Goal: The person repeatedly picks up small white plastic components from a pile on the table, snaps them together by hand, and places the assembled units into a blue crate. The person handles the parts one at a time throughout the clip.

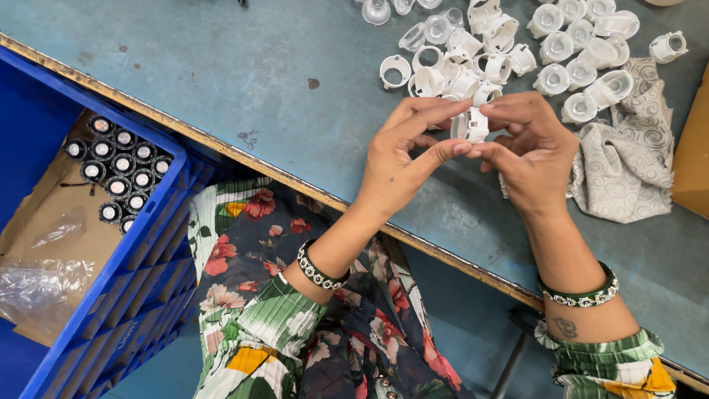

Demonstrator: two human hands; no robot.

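Note:
A small white plastic ring-shaped part (470,125) is pinched between both hands just above a grey-blue table (244,81). My left hand (402,151) grips it from the left with thumb and fingers. Thumb and forefinger of my right hand (532,151) grip it from the right. Each wrist wears a beaded bracelet. Beyond the hands lies a heap of several similar white plastic parts (509,52).
A patterned grey cloth (628,155) lies to the right of the hands, beside a brown cardboard box edge (694,155). A blue plastic crate (129,281) stands at lower left, holding several black cylindrical pieces (118,174), cardboard and clear plastic wrap (44,288).

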